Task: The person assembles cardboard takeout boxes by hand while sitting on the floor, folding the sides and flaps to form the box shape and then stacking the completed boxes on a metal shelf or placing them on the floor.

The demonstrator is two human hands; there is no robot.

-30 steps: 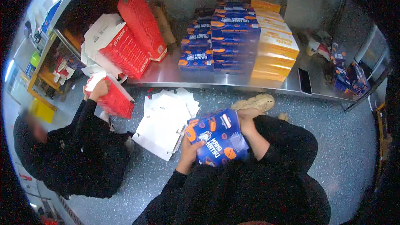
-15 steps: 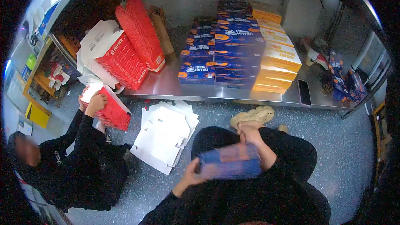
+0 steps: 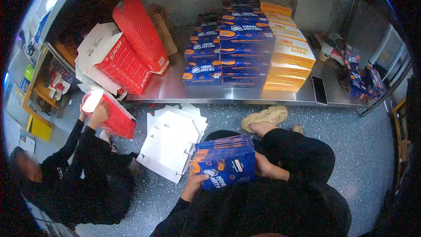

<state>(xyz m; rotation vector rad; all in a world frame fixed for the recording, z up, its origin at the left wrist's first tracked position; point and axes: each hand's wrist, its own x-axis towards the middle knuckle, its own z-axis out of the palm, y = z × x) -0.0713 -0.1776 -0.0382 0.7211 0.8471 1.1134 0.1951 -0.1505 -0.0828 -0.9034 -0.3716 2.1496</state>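
A stack of flat blue cartons with orange print (image 3: 223, 169) rests over my lap, its layered edges facing up and away. My left hand (image 3: 196, 181) grips its left end, with the thumb over the front face. Against the right end lies my right hand (image 3: 266, 167), its fingers partly hidden by the stack; it holds that side. Just left of my knee, a pile of white cardboard blanks (image 3: 169, 142) lies on the floor.
On the metal shelf (image 3: 175, 92) stand blue box stacks (image 3: 201, 70), yellow boxes (image 3: 289, 59), nested red cartons (image 3: 125, 63), a phone (image 3: 319, 90) and loose blue packs (image 3: 366, 81). At left, a co-worker in black (image 3: 94, 166) holds red cartons (image 3: 117, 116).
The blue stack, blurred before, has turned so its printed front and layered edges show. My right hand has come down from near my ankle to its right end.
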